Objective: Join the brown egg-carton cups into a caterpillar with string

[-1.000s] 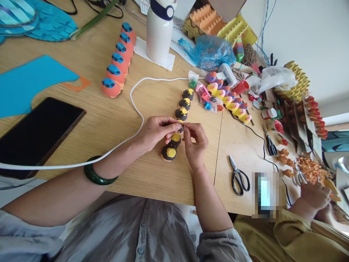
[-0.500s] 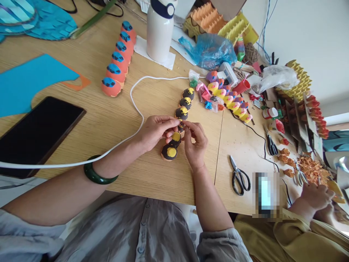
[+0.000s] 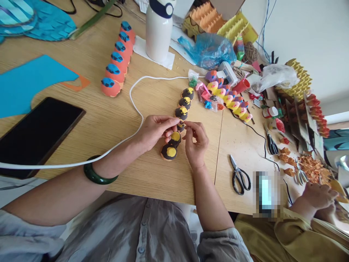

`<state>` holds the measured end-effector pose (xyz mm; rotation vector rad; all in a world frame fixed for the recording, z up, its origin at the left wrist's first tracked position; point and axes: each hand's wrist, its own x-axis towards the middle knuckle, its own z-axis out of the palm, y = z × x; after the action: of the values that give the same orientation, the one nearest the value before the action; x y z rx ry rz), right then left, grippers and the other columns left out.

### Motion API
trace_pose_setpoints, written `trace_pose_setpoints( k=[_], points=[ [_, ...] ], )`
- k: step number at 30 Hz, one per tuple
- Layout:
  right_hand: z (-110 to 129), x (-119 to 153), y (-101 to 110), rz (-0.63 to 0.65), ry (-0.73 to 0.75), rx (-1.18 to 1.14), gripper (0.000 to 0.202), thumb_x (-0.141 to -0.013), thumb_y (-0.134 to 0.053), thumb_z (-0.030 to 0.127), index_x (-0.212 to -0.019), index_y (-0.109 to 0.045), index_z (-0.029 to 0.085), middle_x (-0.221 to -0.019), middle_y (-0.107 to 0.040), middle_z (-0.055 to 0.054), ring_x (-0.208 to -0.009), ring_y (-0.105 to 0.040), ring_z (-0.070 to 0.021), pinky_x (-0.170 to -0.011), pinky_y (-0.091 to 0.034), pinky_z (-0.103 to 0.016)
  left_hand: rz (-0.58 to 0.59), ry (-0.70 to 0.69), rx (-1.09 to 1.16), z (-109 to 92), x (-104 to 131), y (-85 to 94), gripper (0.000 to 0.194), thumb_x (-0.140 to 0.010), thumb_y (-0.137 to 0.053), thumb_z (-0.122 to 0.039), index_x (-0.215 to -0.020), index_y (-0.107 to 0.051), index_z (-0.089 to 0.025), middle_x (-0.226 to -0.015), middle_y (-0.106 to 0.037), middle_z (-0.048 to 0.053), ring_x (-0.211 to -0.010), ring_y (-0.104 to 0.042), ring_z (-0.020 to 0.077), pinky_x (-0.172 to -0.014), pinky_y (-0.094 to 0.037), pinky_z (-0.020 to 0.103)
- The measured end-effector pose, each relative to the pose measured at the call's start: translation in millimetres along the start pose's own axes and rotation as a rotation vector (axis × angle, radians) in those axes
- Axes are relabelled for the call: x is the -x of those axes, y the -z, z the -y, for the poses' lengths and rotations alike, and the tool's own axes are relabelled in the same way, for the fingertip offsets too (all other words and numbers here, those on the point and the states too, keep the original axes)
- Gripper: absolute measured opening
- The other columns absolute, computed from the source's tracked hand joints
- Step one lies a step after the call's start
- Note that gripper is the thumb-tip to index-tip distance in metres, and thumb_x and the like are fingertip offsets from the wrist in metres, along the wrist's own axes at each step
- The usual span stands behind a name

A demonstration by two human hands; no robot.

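My left hand (image 3: 158, 131) is above the row of black-and-yellow domes (image 3: 181, 113), its thumb and index finger pinched on something too small to make out. Close on its right, my right hand (image 3: 196, 142) has thumb and index finger drawn together; whether a tiny piece sits between them is hidden. The two sets of fingertips are slightly apart. Yellow patches with dark marks top the far domes, while the two nearest have plain yellow patches. A dark green bangle (image 3: 98, 171) circles my left wrist.
A white cable (image 3: 136, 109) crosses my left forearm. Left are a phone (image 3: 40, 134), blue sheet (image 3: 35, 83) and orange dome row (image 3: 117, 67). Behind stands a white bottle (image 3: 159, 32). Scissors (image 3: 239, 176) lie right, near another person's hand (image 3: 317, 196); yellow-pink domes (image 3: 227, 100) sit beyond.
My right hand has moved slightly right, opening a small gap between its fingertips and those of my left hand. My left hand has hardly moved.
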<state>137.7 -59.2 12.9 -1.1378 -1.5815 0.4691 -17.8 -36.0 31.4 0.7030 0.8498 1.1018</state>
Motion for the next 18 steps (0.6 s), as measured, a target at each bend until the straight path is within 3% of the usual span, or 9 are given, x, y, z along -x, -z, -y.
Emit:
trace_pose_setpoints(
  k=[8, 18],
  points=[
    [-8.4, -1.3, -2.6, -0.059, -0.027, 0.009, 0.021, -0.102, -0.052, 0.022, -0.103, -0.073, 0.024, -0.090, -0.067, -0.003, -0.081, -0.066, -0.0142, -0.064, -0.056, -0.029, -0.031, -0.035, -0.005, 2.0, -5.5, 5.3, 0.031, -0.069, -0.091, -0.039, -0.068, -0.074, -0.012, -0.064, -0.061, 0.000, -0.047, -0.045, 0.0043, -0.038, -0.035, 0.019],
    [-38.2, -6.7, -4.6, -0.225, -0.333, -0.128, 0.021, -0.090, -0.053, 0.030, -0.096, -0.072, 0.021, -0.085, -0.064, -0.001, -0.067, -0.056, -0.0108, -0.057, -0.047, -0.024, -0.160, -0.067, 0.029, -3.6, -4.5, 16.5, 0.026, -0.064, -0.091, -0.030, -0.074, -0.076, -0.011, -0.063, -0.058, -0.002, -0.051, -0.042, 0.0024, -0.043, -0.033, 0.015]
  ],
)
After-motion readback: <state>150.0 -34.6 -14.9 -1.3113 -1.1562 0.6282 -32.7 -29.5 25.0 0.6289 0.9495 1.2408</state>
